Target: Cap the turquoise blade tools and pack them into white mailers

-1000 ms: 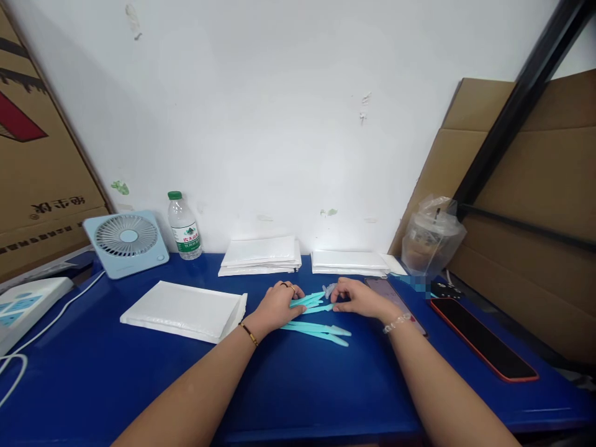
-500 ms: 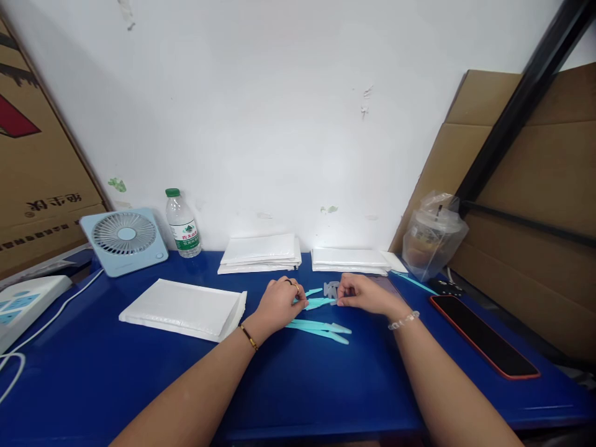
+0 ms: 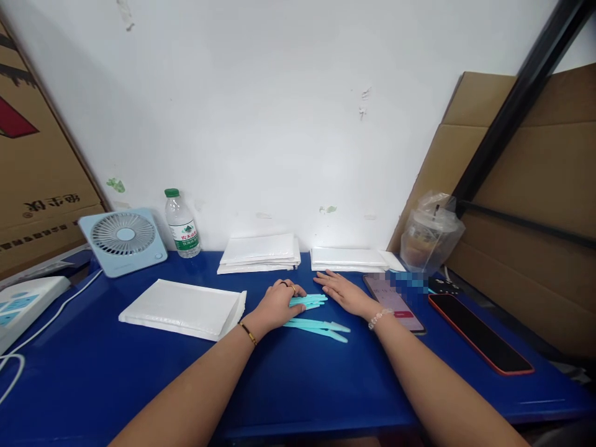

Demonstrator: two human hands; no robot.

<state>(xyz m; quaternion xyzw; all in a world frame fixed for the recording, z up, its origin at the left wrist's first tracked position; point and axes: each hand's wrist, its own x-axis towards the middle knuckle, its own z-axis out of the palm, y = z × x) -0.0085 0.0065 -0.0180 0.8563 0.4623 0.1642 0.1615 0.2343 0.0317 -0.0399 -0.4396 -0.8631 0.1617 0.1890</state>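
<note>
My left hand (image 3: 278, 304) is closed around a small bundle of slim turquoise eyebrow razors (image 3: 313, 300), whose ends stick out to the right past the thumb. Just below it, a few more turquoise razors (image 3: 321, 328) lie fanned on the table, their wider pale tips pointing right. My right hand (image 3: 343, 293) rests palm down with fingers stretched out, to the right of the bundle and in front of a white stack. It grips nothing that I can see, and whatever lies under the palm is hidden.
White padded envelopes lie in a left stack (image 3: 258, 251), a right stack (image 3: 347, 258) and singly (image 3: 181, 308). A lit phone (image 3: 404, 310), a dark phone (image 3: 479, 335) and a bagged drink (image 3: 426, 239) are at right. A fan (image 3: 123, 239) and bottle (image 3: 182, 223) stand at left.
My right hand has gone from a pinch beside small translucent grey pieces to lying flat, shifted left; those pieces no longer show. The lit phone is now uncovered. My left hand stays nearly in place.
</note>
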